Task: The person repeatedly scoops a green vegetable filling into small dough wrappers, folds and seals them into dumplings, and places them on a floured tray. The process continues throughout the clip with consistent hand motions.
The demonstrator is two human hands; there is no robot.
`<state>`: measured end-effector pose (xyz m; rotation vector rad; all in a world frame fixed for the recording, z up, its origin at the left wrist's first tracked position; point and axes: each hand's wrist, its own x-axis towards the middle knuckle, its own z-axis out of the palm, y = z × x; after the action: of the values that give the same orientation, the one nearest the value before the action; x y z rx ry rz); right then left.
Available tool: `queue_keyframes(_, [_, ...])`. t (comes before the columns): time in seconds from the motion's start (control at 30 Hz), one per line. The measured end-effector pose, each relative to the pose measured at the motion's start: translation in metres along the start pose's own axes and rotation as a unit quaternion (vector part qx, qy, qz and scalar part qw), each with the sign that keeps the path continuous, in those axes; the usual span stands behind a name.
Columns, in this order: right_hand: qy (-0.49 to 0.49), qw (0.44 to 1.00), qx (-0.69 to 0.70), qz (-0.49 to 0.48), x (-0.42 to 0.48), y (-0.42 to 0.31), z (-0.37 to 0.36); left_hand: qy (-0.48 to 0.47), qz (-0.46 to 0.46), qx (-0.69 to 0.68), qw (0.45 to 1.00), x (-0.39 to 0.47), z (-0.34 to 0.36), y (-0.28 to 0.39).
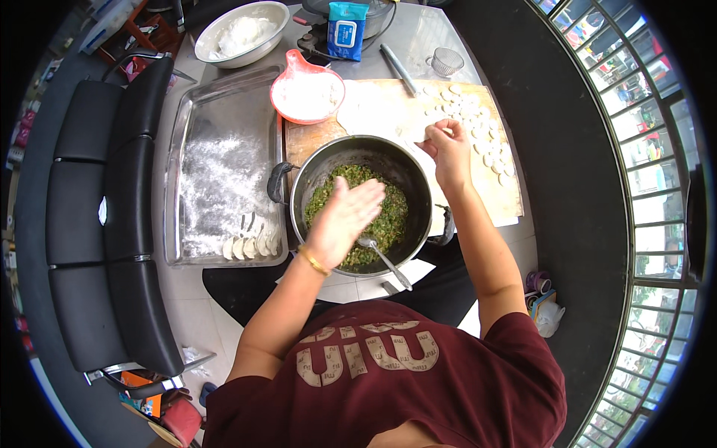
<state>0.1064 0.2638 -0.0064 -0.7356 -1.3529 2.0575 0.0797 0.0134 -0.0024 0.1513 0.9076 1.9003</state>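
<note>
Over a dark pot (419, 168) of chopped green filling (392, 218), my left hand (350, 215) is held flat, fingers extended, with nothing seen in it. A metal spoon (386, 260) rests in the filling, its handle over the near rim. My right hand (446, 143) is above the floured wooden board (313, 137), thumb and fingertips pinched together; whether something thin is between them cannot be told. Small dough pieces (480, 126) lie spread on the board beyond and right of that hand. In the metal tray (182, 157) at left, a row of folded dumplings (249, 247) sits on flour.
A red scoop-shaped bowl of flour (308, 98) stands between tray and board. Behind are a white basin (241, 33) with white contents, a blue wipes pack (346, 33), a rolling pin (399, 70) and a glass cup (447, 61). Black chairs (131, 196) stand left.
</note>
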Motion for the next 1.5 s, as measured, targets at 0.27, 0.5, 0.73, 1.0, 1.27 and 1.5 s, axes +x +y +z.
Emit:
queue_keyframes(0.27, [-0.103, 0.941, -0.3, -0.12, -0.13, 0.007, -0.02, 0.058, 0.127, -0.302, 0.943, 0.058, -0.004, -0.042])
queue_keyframes(0.5, [-0.381, 0.658, -0.57, -0.311, -0.184, 0.02, -0.093, 0.138, 0.164, -0.204, 0.955, -0.01, -0.051, 0.013])
queue_keyframes(0.73, [-0.337, 0.677, -0.537, -0.374, -0.195, 0.038, -0.045, 0.179, 0.142, -0.156, 0.961, -0.056, -0.065, 0.016])
queue_keyframes(1.0, [-0.229, 0.815, -0.438, -0.302, -0.218, 0.055, 0.007, 0.239, 0.065, -0.136, 0.959, -0.091, -0.098, -0.009])
queue_keyframes(1.27, [-0.279, 0.789, -0.456, -0.301, -0.226, 0.067, 0.017, 0.226, 0.072, -0.212, 0.948, -0.086, -0.1, -0.021])
queue_keyframes(1.5, [-0.29, 0.813, -0.432, -0.26, -0.228, 0.072, 0.018, 0.225, 0.069, -0.221, 0.946, -0.084, -0.102, -0.021])
